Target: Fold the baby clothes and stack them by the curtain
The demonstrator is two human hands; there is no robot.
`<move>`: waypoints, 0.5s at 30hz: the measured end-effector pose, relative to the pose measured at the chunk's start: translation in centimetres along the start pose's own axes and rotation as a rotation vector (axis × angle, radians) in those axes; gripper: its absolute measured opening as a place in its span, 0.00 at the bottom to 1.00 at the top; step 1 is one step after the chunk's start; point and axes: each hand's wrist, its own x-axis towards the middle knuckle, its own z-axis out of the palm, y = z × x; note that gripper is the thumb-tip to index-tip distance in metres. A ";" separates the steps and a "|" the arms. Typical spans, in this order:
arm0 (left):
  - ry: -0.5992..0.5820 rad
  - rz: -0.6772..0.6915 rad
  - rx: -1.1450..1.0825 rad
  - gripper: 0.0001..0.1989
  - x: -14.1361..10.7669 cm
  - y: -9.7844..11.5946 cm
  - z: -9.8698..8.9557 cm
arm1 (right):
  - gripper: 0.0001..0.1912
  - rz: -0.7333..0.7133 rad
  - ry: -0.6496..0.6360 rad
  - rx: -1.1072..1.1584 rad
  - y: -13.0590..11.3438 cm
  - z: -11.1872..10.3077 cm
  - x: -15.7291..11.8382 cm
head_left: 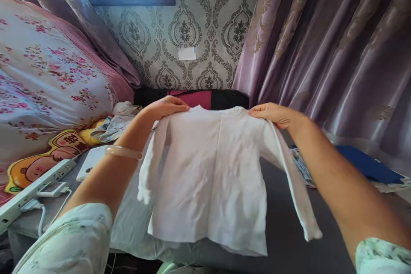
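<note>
A small white long-sleeved shirt (208, 180) hangs spread out between my hands, its neckline at the top and both sleeves dangling at the sides. My left hand (168, 106) pinches one shoulder beside the collar. At the other shoulder, my right hand (272, 113) has its thumb and fingers closed on the cloth. The lower part of the shirt hangs over the grey-covered surface (289, 218); whether the hem touches it I cannot tell.
On the left stand a white power strip (35, 192) with plugs and cables, a cartoon cushion (48, 160) and floral bedding (54, 77). A dark roll (231, 98) lies along the wall. Folded blue cloth (369, 162) rests at right, below a curtain (321, 51).
</note>
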 end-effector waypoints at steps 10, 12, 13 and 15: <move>-0.004 -0.351 0.611 0.10 4.4 -9.5 11.8 | 0.19 0.174 -0.109 -0.737 13.3 6.7 4.4; 0.020 -0.385 0.664 0.13 4.0 -9.5 13.5 | 0.16 0.165 -0.091 -0.879 14.1 8.1 4.2; 0.032 -0.393 0.690 0.15 3.7 -9.4 14.2 | 0.15 0.158 -0.082 -0.934 14.3 8.7 4.0; 0.051 -0.393 0.724 0.18 3.2 -9.5 15.2 | 0.16 0.141 -0.076 -1.014 14.8 9.7 3.5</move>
